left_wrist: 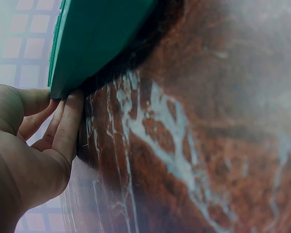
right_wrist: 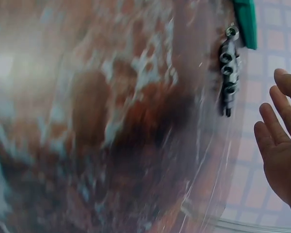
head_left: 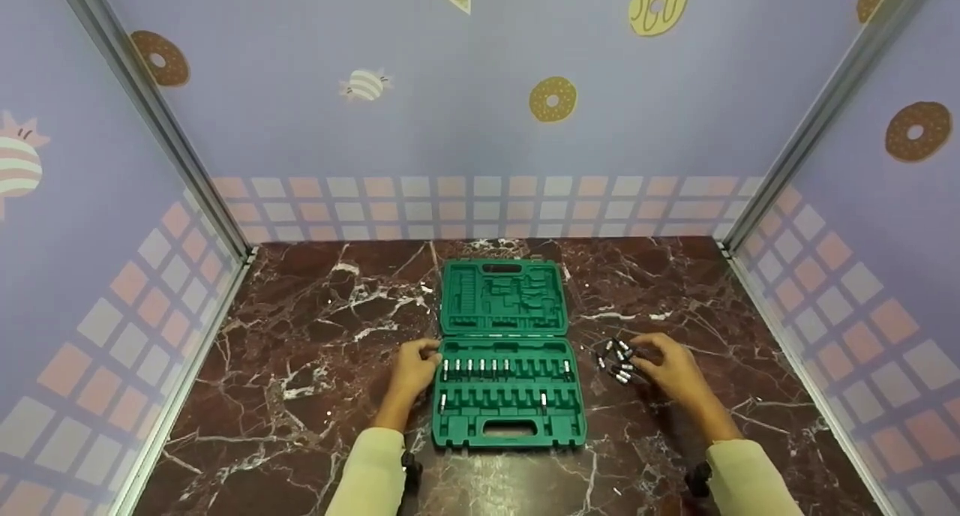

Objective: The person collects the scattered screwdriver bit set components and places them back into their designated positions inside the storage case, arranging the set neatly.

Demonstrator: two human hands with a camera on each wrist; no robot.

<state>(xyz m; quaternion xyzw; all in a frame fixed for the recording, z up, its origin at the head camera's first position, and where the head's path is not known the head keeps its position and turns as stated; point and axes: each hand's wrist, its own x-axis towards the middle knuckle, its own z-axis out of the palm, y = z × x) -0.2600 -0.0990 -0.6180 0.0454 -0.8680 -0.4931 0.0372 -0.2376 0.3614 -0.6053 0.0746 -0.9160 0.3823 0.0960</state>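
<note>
Here the green case (head_left: 508, 355) lies open flat on the marble table (head_left: 315, 336), lid away from the person, with a few sockets seated in its near tray. The left hand (head_left: 415, 364) rests against the case's left edge, its straight fingers (left_wrist: 68, 121) touching the corner; it holds nothing. The right hand (head_left: 670, 366) hovers over the loose sockets (head_left: 616, 358), a small heap just right of the case. In the right wrist view its fingers (right_wrist: 276, 131) are spread and straight, apart from the sockets (right_wrist: 229, 73).
</note>
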